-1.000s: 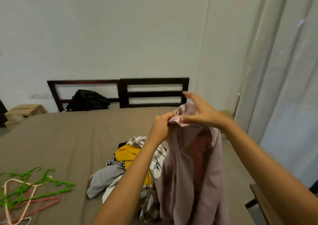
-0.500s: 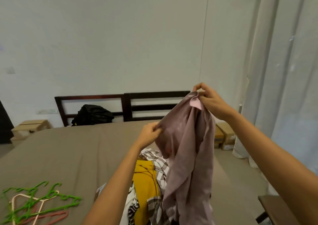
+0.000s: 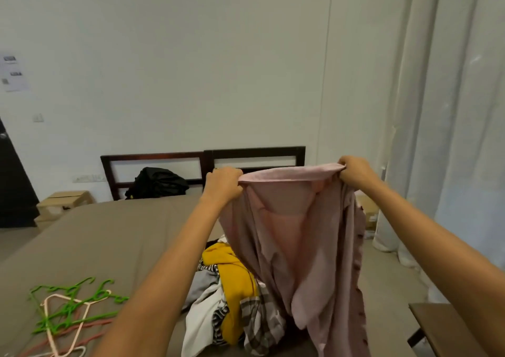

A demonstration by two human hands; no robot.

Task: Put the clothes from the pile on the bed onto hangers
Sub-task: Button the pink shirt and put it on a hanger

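A pink shirt [image 3: 295, 247] was held spread above the clothes pile [image 3: 235, 288] near the bed's [image 3: 95, 233] right edge. Its top edge was gripped in the curled fingers of the left hand [image 3: 222, 186] and the right hand [image 3: 355, 173]. Plastic hangers [image 3: 68, 307] were strewn by the left edge, and white curtains [image 3: 451, 138] were hung to the right.

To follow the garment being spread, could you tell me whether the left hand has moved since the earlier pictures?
Yes. The left hand has gone up and left, from below the headboard to level with it.
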